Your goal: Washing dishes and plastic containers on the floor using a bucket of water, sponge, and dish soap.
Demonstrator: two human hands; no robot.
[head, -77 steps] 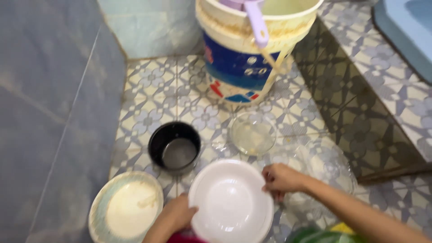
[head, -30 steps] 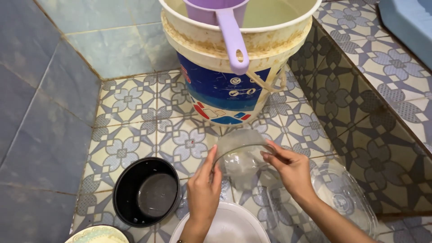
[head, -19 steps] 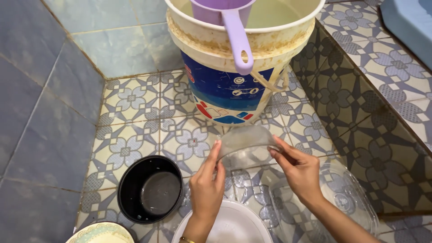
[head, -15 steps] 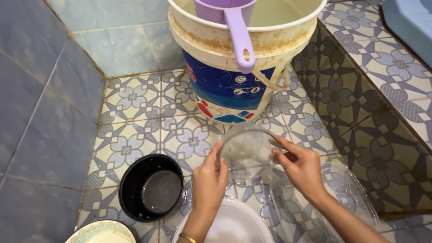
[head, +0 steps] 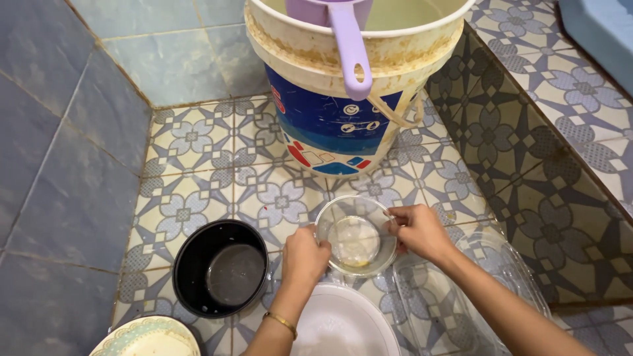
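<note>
Black pot (head: 221, 269) sits at the left on the tiled floor (head: 191, 191); left hand (head: 304, 256) and right hand (head: 417, 229) each pinch the rim of the clear glass bowl (head: 356, 235), mouth up, round, no long axis. Likely slippery, breakable: rim grip suits it.

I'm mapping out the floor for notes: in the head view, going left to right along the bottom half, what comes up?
Patterned plate → black pot → left hand → clear glass bowl → right hand → clear plastic container.
</note>
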